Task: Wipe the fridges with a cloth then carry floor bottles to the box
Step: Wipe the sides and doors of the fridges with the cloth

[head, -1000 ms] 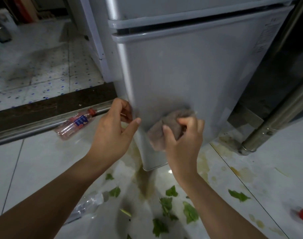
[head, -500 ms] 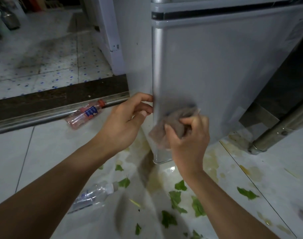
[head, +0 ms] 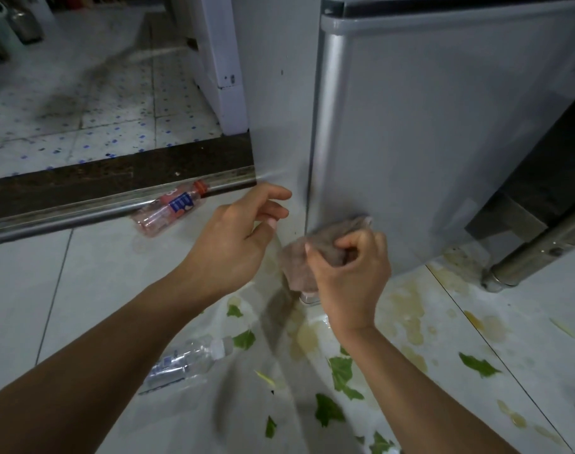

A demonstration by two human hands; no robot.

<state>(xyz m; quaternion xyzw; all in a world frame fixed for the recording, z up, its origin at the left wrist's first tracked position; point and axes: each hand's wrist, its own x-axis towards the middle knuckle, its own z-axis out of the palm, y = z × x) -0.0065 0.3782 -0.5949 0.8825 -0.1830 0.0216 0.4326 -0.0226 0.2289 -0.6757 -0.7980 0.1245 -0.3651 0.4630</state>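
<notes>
A grey fridge (head: 426,132) stands right in front of me, its lower door corner at centre. My right hand (head: 348,276) grips a crumpled brownish cloth (head: 315,247) and presses it against the door's bottom left corner. My left hand (head: 237,244) hovers beside the fridge's side wall, fingers loosely curled, holding nothing. A pinkish bottle (head: 171,208) with a red cap and blue label lies on the floor by the metal door rail. A clear bottle (head: 184,362) with a white cap lies on the tiles under my left forearm.
Green leaf scraps (head: 341,371) and yellowish stains (head: 407,309) litter the white tiles. A metal threshold rail (head: 66,217) and dark sill cross the left. A steel table leg (head: 525,260) stands at the right. A white cabinet (head: 220,60) stands behind the fridge.
My view has shifted left, showing the fridge's side wall. My right hand with the cloth has slid down to the door's bottom left corner. My left hand has come off the fridge edge.
</notes>
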